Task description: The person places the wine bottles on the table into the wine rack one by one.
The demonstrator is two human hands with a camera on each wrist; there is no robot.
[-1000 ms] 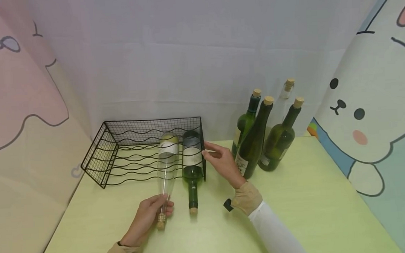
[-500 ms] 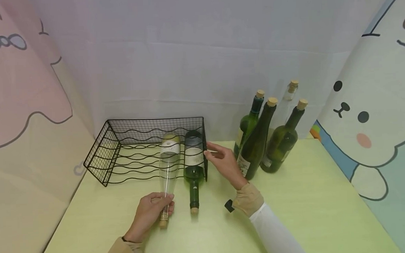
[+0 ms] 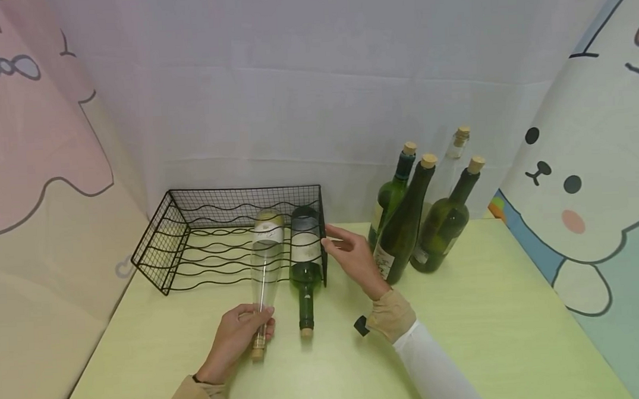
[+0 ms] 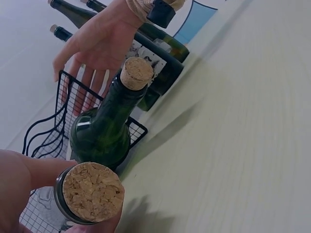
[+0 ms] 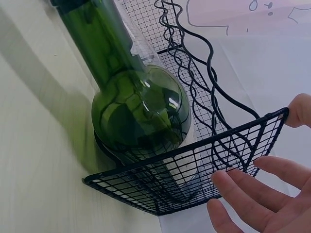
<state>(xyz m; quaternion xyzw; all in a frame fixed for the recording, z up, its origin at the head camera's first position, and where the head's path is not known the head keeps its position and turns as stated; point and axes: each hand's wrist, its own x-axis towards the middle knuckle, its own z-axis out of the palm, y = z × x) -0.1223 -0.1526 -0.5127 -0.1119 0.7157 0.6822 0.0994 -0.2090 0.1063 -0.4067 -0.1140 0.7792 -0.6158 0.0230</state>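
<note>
A clear glass bottle (image 3: 267,273) with a cork and a white label lies on its side in a black wire wine rack (image 3: 164,277), neck toward me. My left hand (image 3: 239,334) grips its neck just behind the cork (image 4: 94,191). Beside it, a green wine bottle (image 3: 305,283) lies in the rack's right end, its corked neck sticking out over the table. My right hand (image 3: 354,257) rests against the rack's right side, fingers (image 5: 252,194) spread loosely along the outside of the mesh panel and thumb at its top edge.
Behind my right hand stand corked bottles: a green bottle (image 3: 389,196), a tall dark bottle (image 3: 403,225), an olive bottle (image 3: 443,218) and a clear one (image 3: 455,149). The pale green table (image 3: 490,311) meets a white cloth backdrop (image 3: 316,116).
The left thumb has shifted across the clear bottle's neck over the last second. The right hand stays at the rack's side; the view has moved slightly.
</note>
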